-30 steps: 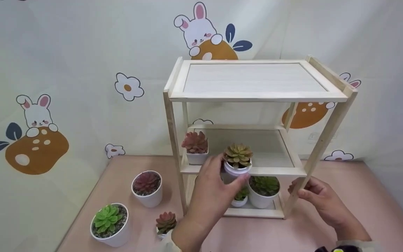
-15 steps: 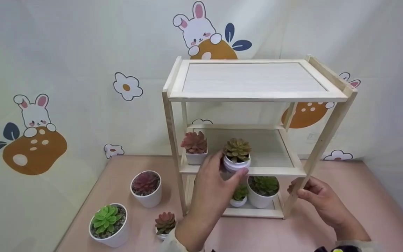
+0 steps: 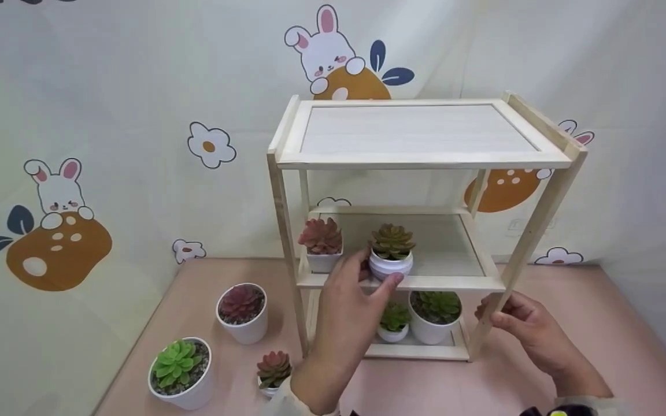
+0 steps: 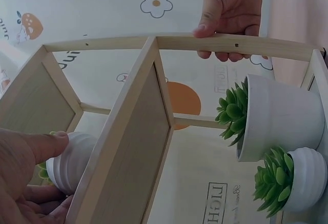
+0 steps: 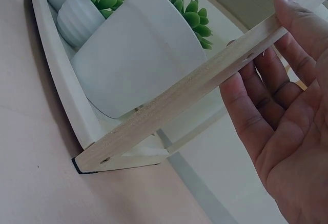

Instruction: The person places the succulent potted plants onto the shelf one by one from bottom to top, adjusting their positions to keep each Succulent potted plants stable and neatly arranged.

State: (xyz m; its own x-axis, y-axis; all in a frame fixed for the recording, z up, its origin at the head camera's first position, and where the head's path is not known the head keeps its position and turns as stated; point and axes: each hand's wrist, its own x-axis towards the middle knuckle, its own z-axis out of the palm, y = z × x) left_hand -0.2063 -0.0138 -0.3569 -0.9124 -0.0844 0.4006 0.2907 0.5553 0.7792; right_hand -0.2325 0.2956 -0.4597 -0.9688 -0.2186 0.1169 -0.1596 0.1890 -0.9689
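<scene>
Potted succulent (image 3: 391, 254), partly hidden low down, is pinched by the left hand (image 3: 346, 315); right hand (image 3: 535, 332) grips a post (image 3: 533, 231)

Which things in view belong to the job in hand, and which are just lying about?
Part of the job, it seems:
potted olive-green succulent, held by the left hand
wooden rack, gripped by the right hand
other potted succulents, probably

Just surroundings:
rabbit-print backdrop
pinkish tabletop under the rack

The left grip (image 3: 349, 315) is extended forward, with thumb (image 3: 388, 287) and curved fingers (image 4: 41, 194) opposed in a pinch. The right grip (image 3: 529, 330), which is well apart from it, also pinches, its palm turned inward and its fingers curled. Pale sleeves (image 3: 287, 403) end near both wrists (image 3: 577, 377).
</scene>
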